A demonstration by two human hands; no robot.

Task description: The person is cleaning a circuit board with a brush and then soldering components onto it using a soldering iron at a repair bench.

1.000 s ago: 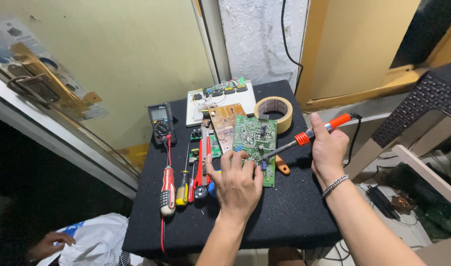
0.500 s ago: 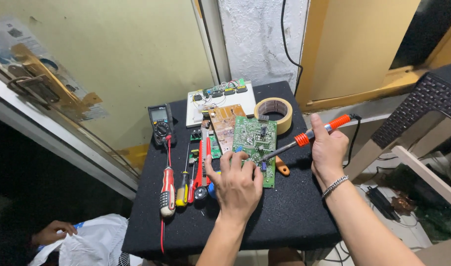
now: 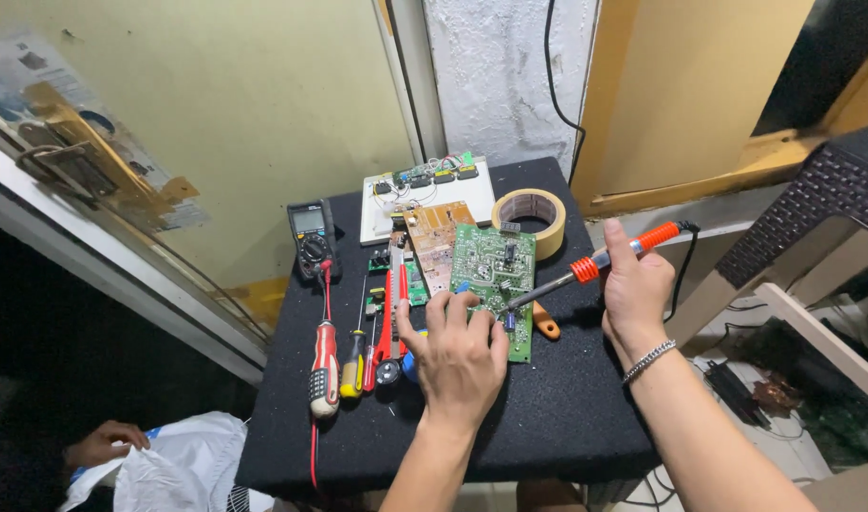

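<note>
While another person's hand [image 3: 102, 441] grips a white plastic bag [image 3: 173, 474] at seven o'clock, off the table's lower left corner, the black table [image 3: 548, 436] carries one black meter [image 3: 311, 237] at eleven o'clock, its red lead running down past two screwdrivers [image 3: 325, 365], a larger red one and a smaller yellow one, with red-handled pliers [image 3: 388, 318] just beside them. Further right lie one white board [image 3: 377, 213] with small parts wired on it at twelve o'clock, one brown circuit board [image 3: 434, 237], and one green circuit board [image 3: 491, 270] near the table's middle, flat, dotted with small parts. The left hand [image 3: 462, 356] is spread wide, fingers pressing the green board's lower edge. One roll of tape [image 3: 534, 213] sits at one o'clock. The right hand [image 3: 638, 289] is closed around one soldering iron [image 3: 595, 265] with an orange grip, its tip touching the green board.
</note>
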